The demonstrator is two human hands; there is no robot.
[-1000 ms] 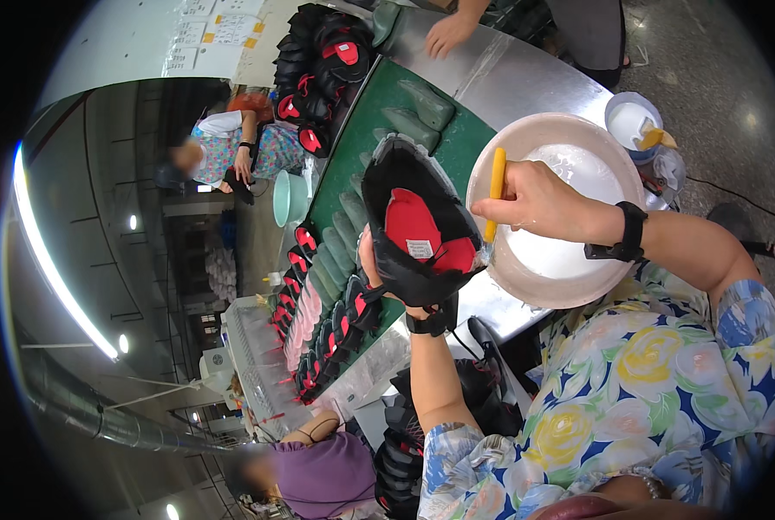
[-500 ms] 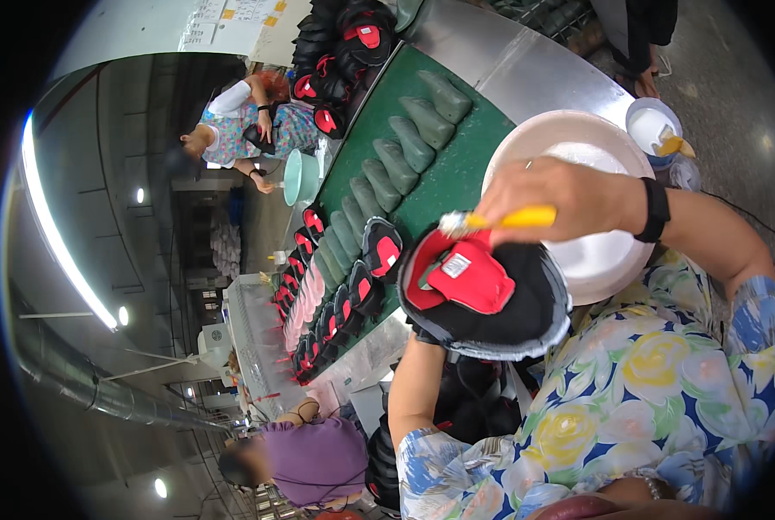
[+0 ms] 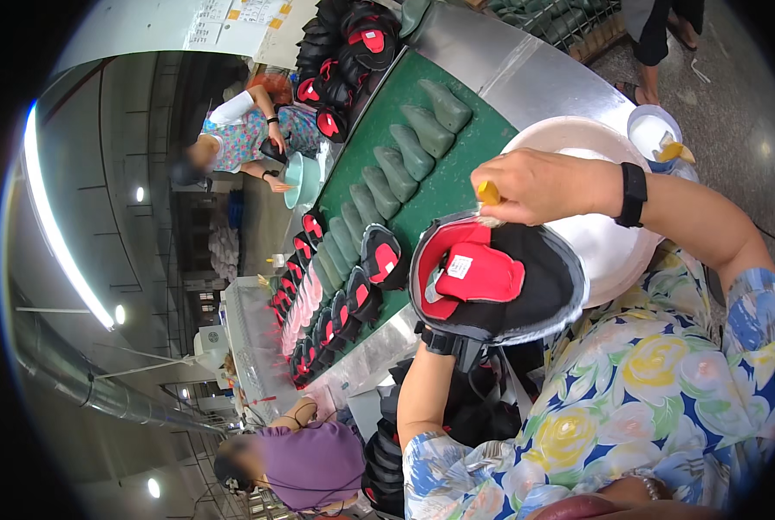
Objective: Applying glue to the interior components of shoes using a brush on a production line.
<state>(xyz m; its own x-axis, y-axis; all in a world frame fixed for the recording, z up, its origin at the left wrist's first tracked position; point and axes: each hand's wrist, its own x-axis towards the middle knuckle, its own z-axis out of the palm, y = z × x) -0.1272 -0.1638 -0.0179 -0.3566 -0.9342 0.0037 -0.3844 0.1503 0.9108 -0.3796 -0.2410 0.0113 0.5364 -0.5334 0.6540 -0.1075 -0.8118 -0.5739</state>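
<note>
My right hand [image 3: 548,186] is closed round a brush with a yellow handle [image 3: 488,192]; its pale bristles touch the far rim of a shoe upper. The black shoe upper [image 3: 535,286] has a red lining, a white label inside and a whitish, wet-looking edge. It is held up, its open side facing me, by my left hand [image 3: 439,341], whose fingers are hidden behind it; only the banded wrist shows. Beside my right forearm stands a large pale pink basin [image 3: 569,124] with white liquid in it, partly covered by the arm and the upper.
A green conveyor [image 3: 452,178] carries a row of green shoe lasts [image 3: 402,171], pink lasts [image 3: 299,303] and several black-and-red uppers [image 3: 384,256]. A white bucket [image 3: 654,130] holds another brush. Two co-workers, one in purple [image 3: 309,464], one in a patterned apron [image 3: 236,143], are at the left.
My right hand has turned the brush so its handle points toward the camera, with the bristles lower at the rim. The upper has shifted slightly right. A person at upper right has moved.
</note>
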